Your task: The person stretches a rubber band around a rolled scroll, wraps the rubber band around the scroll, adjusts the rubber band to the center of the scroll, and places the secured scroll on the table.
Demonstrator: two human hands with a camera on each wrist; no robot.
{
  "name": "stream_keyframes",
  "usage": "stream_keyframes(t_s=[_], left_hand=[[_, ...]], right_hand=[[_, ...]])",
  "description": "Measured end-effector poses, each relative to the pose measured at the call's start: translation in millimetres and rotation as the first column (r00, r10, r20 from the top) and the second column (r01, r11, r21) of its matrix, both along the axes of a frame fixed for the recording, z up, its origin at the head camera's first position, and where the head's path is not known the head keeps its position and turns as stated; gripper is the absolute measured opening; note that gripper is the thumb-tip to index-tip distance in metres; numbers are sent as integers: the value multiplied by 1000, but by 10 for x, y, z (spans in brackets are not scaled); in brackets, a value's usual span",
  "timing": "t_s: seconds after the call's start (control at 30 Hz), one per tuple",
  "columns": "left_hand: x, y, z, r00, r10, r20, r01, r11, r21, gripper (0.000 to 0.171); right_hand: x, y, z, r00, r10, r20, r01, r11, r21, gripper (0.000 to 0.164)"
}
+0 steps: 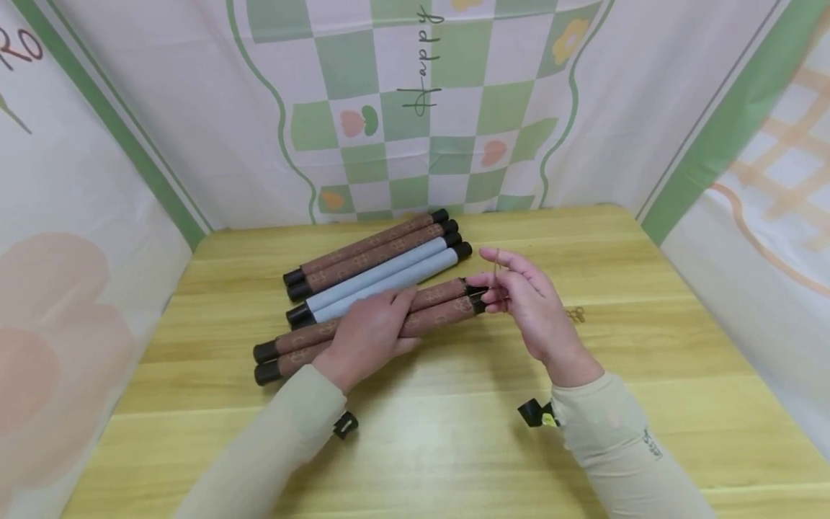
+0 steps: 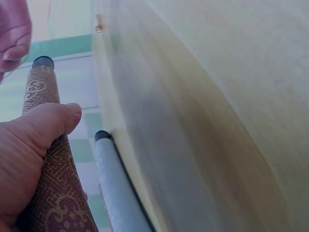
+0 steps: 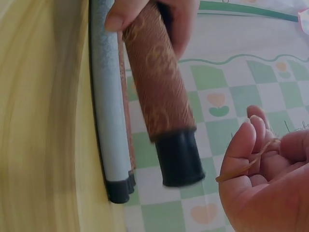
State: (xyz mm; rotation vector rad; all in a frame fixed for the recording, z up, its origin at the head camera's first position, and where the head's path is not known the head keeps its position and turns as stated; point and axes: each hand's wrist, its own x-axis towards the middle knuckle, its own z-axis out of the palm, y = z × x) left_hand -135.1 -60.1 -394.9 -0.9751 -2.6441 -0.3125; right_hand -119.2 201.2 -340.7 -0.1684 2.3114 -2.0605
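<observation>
My left hand (image 1: 369, 333) grips a pair of brown patterned scrolls (image 1: 439, 314) with black end knobs, held side by side and slightly raised over the table. In the left wrist view, the thumb lies across the patterned scroll (image 2: 65, 193). Just off the scrolls' right ends is my right hand (image 1: 541, 321), holding a thin tan rubber band (image 3: 241, 170). The band loops round its fingers, and the thumb pinches it. In the right wrist view, a black end knob (image 3: 179, 158) stands apart from that hand.
Behind the held pair, light blue scrolls (image 1: 389, 277) and more brown scrolls (image 1: 372, 252) lie side by side on the wooden table (image 1: 441, 447). Small tan rubber bands (image 1: 575, 314) rest right of my right hand. A patterned cloth (image 1: 454, 166) hangs at the back.
</observation>
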Motion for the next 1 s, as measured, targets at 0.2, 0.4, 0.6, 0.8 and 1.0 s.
stream_keyframes(t_s=[0.2,0.4,0.6,0.8,1.0], left_hand=[[71,-161,52,1000,8,7,-8,1000,7,73],[129,-289,100,1000,25,-13,-26,999,-20,76],[186,-361,136,1000,15,-15,-16,999,-36,74],[227,-408,165,1000,5,-21,-5,999,-33,79],[251,-415,191,998,-42,-55,41,999,-26,81]], right_hand=[[2,35,-14,998,15,-61,-10,996,83,38],[-9,91,-60,997,2,-75,8,991,131,35],[-16,138,-73,998,30,-60,-19,982,186,41],[-38,181,-57,991,130,30,-133,955,263,59],[-66,144,-73,943,306,131,-329,917,223,75]])
